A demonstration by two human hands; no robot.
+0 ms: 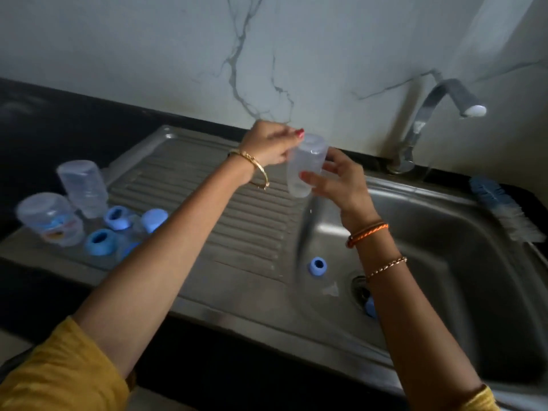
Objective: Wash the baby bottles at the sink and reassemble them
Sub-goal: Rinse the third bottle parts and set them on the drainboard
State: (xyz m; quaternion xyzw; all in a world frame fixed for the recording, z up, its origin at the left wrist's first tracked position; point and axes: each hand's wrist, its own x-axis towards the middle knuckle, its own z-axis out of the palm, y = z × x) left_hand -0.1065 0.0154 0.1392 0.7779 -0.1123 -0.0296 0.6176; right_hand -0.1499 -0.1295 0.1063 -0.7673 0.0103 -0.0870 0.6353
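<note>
The left hand (271, 146) pinches the upturned base of a clear baby bottle (305, 166), held mouth-down over the seam between drainboard (225, 197) and sink (444, 232). The right hand (341, 185) grips the bottle's lower body from the side. On the drainboard's left end stand 2 inverted bottles (83, 188) beside blue collars (117, 218). Another blue collar (317, 266) and a clear teat (331, 290) lie in the sink; a bottle brush (501, 209) rests at its far rim.

Yellow sleeves (59, 372) — gold bangle (258, 170), orange wristbands (367, 231).
</note>
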